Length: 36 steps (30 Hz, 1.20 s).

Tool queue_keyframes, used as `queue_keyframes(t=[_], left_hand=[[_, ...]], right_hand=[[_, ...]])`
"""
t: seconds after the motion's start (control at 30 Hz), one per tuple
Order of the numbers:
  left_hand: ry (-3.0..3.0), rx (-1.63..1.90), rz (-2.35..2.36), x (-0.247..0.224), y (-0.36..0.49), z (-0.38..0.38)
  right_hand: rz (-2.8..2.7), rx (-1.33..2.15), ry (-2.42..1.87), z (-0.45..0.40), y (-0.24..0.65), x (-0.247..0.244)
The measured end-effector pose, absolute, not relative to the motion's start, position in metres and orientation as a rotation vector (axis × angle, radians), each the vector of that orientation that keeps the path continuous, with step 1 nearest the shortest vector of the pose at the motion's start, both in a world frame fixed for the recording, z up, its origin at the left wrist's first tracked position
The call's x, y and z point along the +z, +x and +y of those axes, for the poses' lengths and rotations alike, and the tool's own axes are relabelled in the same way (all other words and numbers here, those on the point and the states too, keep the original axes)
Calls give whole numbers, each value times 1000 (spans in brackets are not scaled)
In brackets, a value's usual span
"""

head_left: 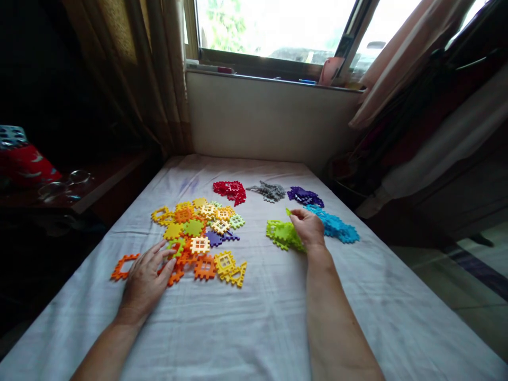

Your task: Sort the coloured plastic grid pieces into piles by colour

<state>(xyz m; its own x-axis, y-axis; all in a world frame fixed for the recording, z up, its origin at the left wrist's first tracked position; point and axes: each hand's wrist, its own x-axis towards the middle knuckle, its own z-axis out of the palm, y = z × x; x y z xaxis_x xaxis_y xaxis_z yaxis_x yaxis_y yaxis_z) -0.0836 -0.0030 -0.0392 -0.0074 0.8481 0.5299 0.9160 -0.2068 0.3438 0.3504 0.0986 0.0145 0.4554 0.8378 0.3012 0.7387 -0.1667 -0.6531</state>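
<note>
My right hand (307,227) pinches a small lime-green interlocking plastic piece (288,211); most of it is hidden by the fingers. Below and beside that hand is a pile of lime-green interlocking pieces (280,233). My left hand (146,275) lies with fingers stretched out at the near left edge of a mixed heap. Its fingertips touch or nearly touch a lime-green frame piece (175,246). Yellow pieces (225,262), orange pieces (205,267), cream pieces (199,244) and a dark purple piece (214,238) make up the heap. An orange frame piece (121,267) lies left of that hand.
Single-colour piles of red pieces (230,190), grey pieces (270,191), purple pieces (305,196) and blue pieces (335,225) lie on the white-sheeted surface (238,328). Eyeglasses (67,182) rest on a dark side table at left. A window stands behind; clothes hang at right.
</note>
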Motion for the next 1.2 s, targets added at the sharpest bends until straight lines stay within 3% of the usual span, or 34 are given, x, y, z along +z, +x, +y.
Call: queue_keyframes(t=[0.17,0.47,0.87,1.2], left_hand=[[-2118,-1128,-1877,-36,-84,-5],[-2157,-1238,-1600,-7,-58,-16],[-2685,-1431,-1373,14,91,37],[-2986,-1126,-1391,18,186,103]], right_hand=[[-1288,281,-2067,103,350,-1],[-1037,182,-1699,108,368,-4],[-697,273,-1491,89,377,-31],[-600,321,-1442,98,374,-35]])
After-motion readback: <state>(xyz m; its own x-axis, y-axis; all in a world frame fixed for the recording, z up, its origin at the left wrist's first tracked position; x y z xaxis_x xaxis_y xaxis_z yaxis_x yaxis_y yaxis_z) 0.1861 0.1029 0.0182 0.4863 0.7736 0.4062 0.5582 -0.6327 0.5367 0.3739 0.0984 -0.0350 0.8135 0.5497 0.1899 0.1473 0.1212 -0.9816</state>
